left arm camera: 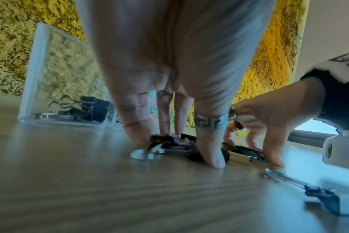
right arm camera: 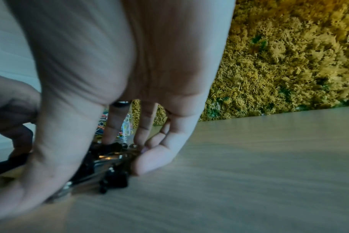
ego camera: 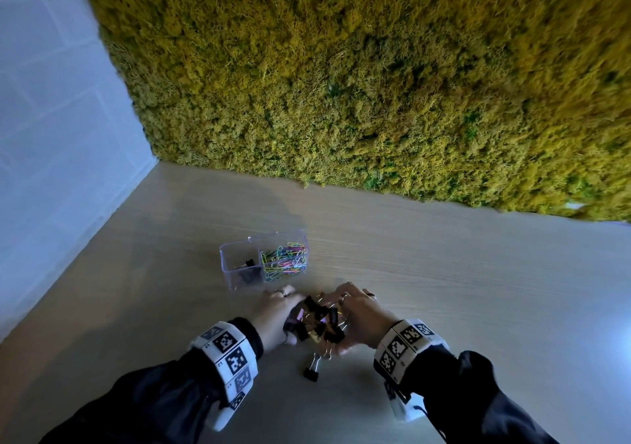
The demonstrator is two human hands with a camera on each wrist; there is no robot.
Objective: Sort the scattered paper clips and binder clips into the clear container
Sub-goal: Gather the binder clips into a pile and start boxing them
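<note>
A clear two-part container point(ego camera: 229, 274) stands on the table; its left part holds black binder clips point(left arm camera: 90, 108), its right part coloured paper clips point(ego camera: 285, 260). Just in front of it lies a pile of binder clips point(ego camera: 317, 320), mostly black, with one purple and one gold. My left hand point(ego camera: 276, 313) and right hand point(ego camera: 358, 313) bracket the pile from either side, fingertips down on the table and against the clips. In the left wrist view the fingers point(left arm camera: 209, 141) reach straight down. One black binder clip point(ego camera: 312, 370) lies alone, nearer me than the pile.
The wooden table point(ego camera: 444, 290) stretches bare to the right. A yellow-green moss wall point(ego camera: 341, 84) closes the back, and a white wall point(ego camera: 51, 136) closes the left side near the container.
</note>
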